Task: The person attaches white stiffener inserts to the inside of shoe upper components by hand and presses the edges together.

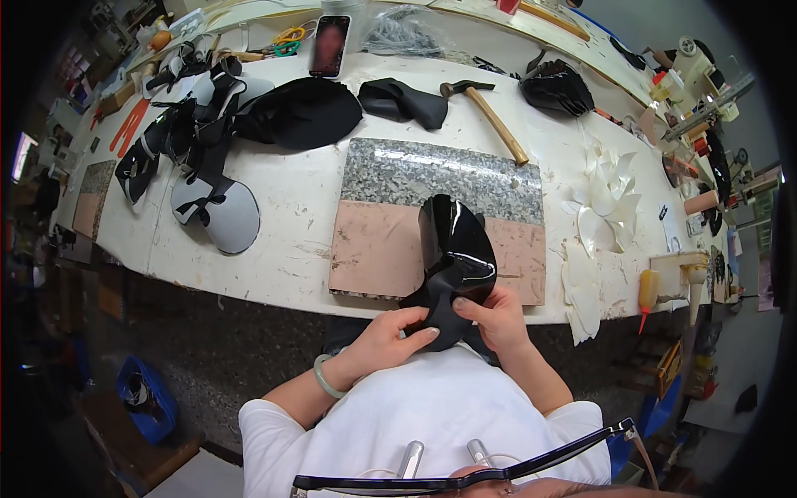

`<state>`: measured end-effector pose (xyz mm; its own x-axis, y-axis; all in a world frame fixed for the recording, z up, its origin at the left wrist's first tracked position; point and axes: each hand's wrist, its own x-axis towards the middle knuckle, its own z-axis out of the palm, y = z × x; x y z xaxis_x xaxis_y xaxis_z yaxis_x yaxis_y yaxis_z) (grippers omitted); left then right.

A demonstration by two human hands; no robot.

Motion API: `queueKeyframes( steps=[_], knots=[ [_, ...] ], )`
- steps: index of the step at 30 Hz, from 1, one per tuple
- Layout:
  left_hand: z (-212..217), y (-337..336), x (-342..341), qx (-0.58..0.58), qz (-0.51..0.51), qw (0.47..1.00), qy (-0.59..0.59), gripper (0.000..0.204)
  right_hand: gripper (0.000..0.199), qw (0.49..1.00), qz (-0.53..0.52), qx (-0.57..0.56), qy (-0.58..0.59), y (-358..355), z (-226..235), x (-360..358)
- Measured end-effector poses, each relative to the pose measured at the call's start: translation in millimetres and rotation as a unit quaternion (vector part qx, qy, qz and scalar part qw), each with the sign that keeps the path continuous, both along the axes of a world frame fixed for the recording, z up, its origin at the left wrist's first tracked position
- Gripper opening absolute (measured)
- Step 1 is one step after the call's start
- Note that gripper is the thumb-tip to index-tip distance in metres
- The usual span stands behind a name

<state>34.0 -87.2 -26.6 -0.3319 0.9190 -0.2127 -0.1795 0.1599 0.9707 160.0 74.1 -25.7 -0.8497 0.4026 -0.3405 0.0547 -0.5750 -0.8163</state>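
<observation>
A glossy black shoe upper (pixel 461 249) stands tilted over the near edge of a stone slab (pixel 440 166), whose near part has a pinkish cover (pixel 378 245). My left hand (pixel 390 334) pinches the matt lower part of the upper from the left, thumb and forefinger on its edge. From the right, my right hand (pixel 496 317) grips the same part, its thumb pressed on the surface and its other fingers hidden behind. Both hands are close together at the table's front edge, just before my white shirt.
A wooden-handled hammer (pixel 496 124) lies beyond the slab. Black leather pieces (pixel 299 112) and shiny uppers (pixel 170 137) are heaped on the left. White cut pieces (pixel 610 199) and a yellow bottle with a red tip (pixel 648 290) are on the right. A phone (pixel 330 46) leans at the back.
</observation>
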Motion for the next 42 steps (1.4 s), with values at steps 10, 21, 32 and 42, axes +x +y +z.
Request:
queueKeyframes(
  steps=[10, 21, 32, 42],
  knots=[
    [-6, -8, 2, -0.05, 0.026, 0.998, 0.04, 0.022, 0.02, 1.0, -0.001, -0.024, -0.013, -9, 6, -1],
    [-4, -1, 6, -0.026, 0.009, 0.998, -0.054, 0.024, 0.02, 0.997, -0.027, -0.05, -0.046, -12, 10, 8],
    [11, 5, 6, 0.002, -0.007, 0.964, -0.266, 0.028, 0.016, 0.993, -0.046, 0.094, -0.047, -13, 20, 4],
    [1, 3, 2, -0.014, -0.108, 0.967, -0.23, 0.028, 0.013, 0.993, -0.098, -0.028, -0.054, -11, 13, 10]
  ],
)
